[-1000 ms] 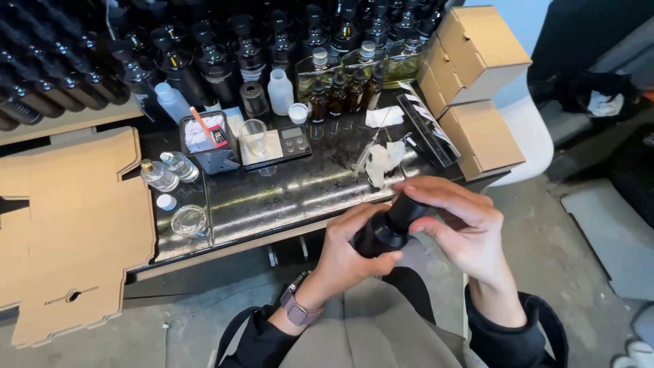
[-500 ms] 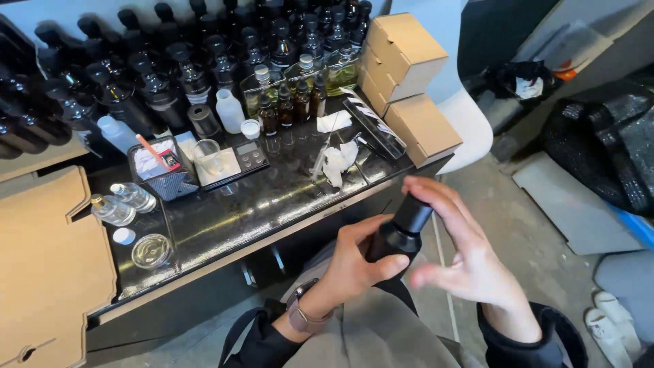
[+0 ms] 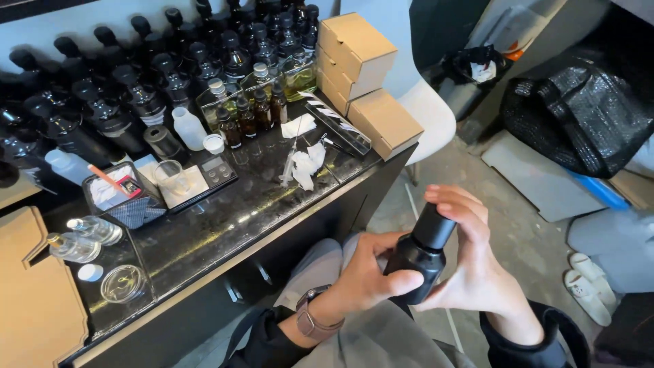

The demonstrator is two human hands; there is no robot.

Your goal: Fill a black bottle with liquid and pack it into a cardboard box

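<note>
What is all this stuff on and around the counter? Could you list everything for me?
black bottle: one, matte black with a cap, held in both hands above the lap
dark bottles: many, black, massed at the counter's back
amber vials: a few, brown, before the dark bottles
clear bottles: two, lying at the counter's left
scale: one, with a clear cup on it
cardboard boxes: several, tan, stacked at the right end
tissue: white, crumpled, mid-counter
black bag: one, on the floor at right
left hand: grips the bottle's body
right hand: fingers on the cap
</note>
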